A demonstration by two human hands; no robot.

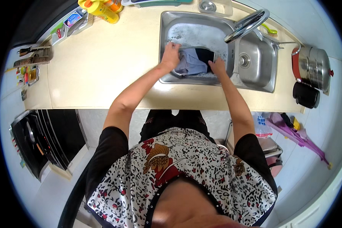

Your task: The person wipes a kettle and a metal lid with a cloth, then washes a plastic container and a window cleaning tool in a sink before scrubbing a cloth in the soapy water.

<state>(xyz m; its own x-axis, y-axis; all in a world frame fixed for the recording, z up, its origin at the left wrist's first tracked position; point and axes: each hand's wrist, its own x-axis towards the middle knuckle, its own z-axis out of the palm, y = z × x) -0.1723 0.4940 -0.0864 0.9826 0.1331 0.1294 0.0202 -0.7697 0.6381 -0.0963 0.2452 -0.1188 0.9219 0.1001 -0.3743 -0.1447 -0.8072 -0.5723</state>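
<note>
A wet grey-blue cloth (192, 61) with a black section lies bunched in the large stainless-steel sink basin (230, 64). Soapy water (199, 32) with white foam surrounds it. My left hand (171, 55) is at the cloth's left edge, fingers bent toward the basin; whether they grip anything is hard to see. On the other side, my right hand (218, 67) pinches the black end, its thumb over the fabric. A thin curved rim shows around part of the cloth; what it belongs to is unclear.
A chrome faucet (248, 25) arches over the divider beside the smaller basin (255, 72). Yellow bottles (104, 11) and a utensil tray (77, 24) stand at the back left. To the right are a steel pot (313, 67) and a green-handled brush (270, 30).
</note>
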